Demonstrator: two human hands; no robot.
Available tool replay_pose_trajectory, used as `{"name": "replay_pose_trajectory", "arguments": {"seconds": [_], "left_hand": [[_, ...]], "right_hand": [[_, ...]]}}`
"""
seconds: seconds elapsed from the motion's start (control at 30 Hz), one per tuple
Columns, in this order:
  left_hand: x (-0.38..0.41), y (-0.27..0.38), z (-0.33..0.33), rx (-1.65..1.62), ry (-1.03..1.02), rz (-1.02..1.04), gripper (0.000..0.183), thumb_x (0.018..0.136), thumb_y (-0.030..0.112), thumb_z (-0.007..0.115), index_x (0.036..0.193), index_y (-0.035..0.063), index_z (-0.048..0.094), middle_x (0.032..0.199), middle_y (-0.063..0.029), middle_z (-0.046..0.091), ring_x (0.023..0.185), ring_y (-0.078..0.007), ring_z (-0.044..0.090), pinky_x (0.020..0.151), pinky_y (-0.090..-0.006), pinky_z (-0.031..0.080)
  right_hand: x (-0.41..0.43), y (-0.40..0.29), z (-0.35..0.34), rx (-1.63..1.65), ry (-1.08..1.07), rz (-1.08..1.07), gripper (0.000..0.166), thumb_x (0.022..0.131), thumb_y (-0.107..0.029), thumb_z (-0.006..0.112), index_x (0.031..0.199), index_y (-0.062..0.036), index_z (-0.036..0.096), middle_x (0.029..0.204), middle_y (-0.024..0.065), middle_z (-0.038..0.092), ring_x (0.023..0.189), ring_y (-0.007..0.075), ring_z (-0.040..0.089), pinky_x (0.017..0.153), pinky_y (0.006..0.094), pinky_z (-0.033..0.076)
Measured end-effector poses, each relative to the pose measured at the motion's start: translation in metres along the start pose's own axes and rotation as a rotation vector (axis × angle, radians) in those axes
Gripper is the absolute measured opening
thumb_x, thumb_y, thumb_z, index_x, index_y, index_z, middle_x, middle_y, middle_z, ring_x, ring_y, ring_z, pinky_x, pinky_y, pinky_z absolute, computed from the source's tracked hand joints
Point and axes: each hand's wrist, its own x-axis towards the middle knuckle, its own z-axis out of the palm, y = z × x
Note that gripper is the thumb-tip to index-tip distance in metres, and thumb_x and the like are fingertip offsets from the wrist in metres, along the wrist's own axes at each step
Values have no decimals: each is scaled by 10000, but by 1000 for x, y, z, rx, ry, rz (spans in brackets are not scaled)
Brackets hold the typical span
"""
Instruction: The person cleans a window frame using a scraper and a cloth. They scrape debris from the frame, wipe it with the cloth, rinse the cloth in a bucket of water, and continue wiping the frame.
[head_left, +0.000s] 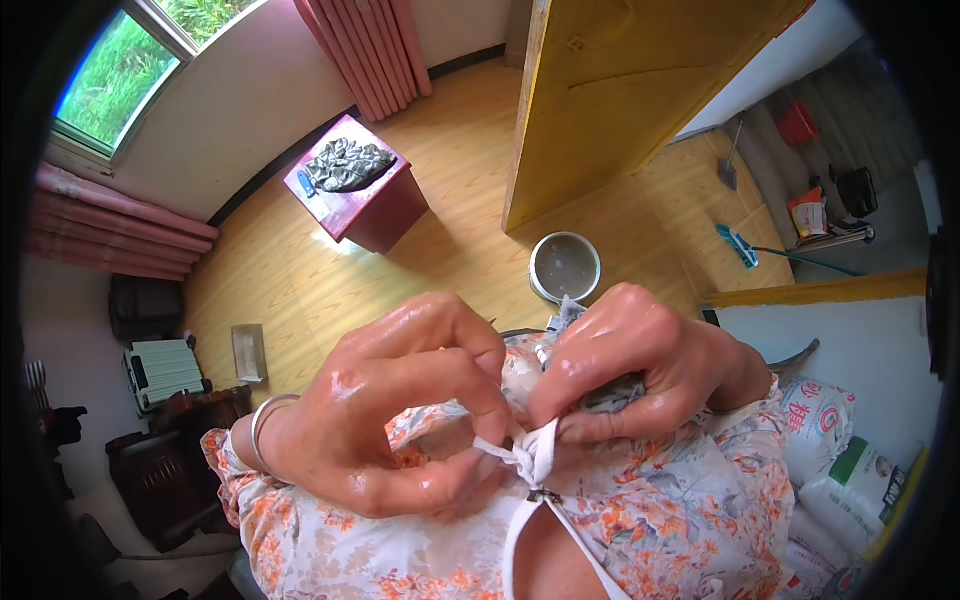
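My left hand (397, 405), wet and with a silver bangle (259, 435) at its wrist, pinches one end of a white fabric tie (531, 459) between thumb and forefinger. On the other side, my wet right hand (630, 367) grips a loop of the same tie. The strands cross in a loose knot just above a small dark clasp (543, 496) at the neckline of a floral garment (660, 495). A grey patterned cloth (615, 395) shows partly behind my right hand; most of it is hidden.
A bucket of murky water (565, 267) stands on the wood-look floor (457, 274). Beyond it are a red cabinet (390, 214) bearing a crumpled camouflage cloth (349, 165) and a blue-handled brush (307, 184), and a yellow door (622, 97). Filled sacks (855, 487) lie at right, a broom (739, 246) farther off.
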Motion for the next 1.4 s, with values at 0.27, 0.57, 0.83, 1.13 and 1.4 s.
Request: {"name": "replay_pose_trajectory", "arguments": {"seconds": [0.27, 0.57, 0.83, 1.13, 1.4], "left_hand": [[-16, -7, 1, -414, 5, 4, 128, 859, 8, 726, 863, -2, 598, 877, -140, 690, 788, -257, 678, 700, -338, 529], [-37, -19, 5, -874, 32, -113, 166, 855, -18, 748, 953, 2, 615, 1011, -194, 688, 756, -95, 593, 585, -219, 423], [-51, -15, -6, -1101, -72, -288, 156, 944, -35, 619, 1042, -11, 500, 910, -114, 585, 873, -176, 573, 818, -298, 454], [-67, 5, -40, 292, -70, -95, 173, 695, -29, 610, 857, 0, 663, 871, -124, 638, 640, -183, 609, 519, -336, 471], [-109, -13, -42, -1015, 28, -301, 113, 951, 70, 645, 1019, -20, 653, 1104, -161, 619, 1034, -198, 576, 873, -319, 450]], "right_hand": [[-8, -1, -1, -24, 130, -70, 95, 833, 18, 757, 924, 6, 733, 822, 129, 723, 722, 273, 706, 643, 351, 535], [-3, 7, 6, -68, 111, -193, 99, 774, -34, 789, 867, -10, 761, 763, 133, 717, 604, 263, 659, 526, 332, 484], [15, 9, 14, -102, 114, -200, 73, 781, -56, 778, 841, -22, 752, 777, 120, 711, 604, 253, 659, 513, 334, 481], [40, 17, 25, -141, 45, -217, 75, 758, -42, 764, 826, -22, 738, 817, 138, 714, 641, 268, 675, 539, 342, 504], [66, 12, 30, -42, -69, -169, 94, 812, 20, 722, 900, 26, 689, 896, 180, 692, 773, 326, 697, 656, 375, 541]]}}
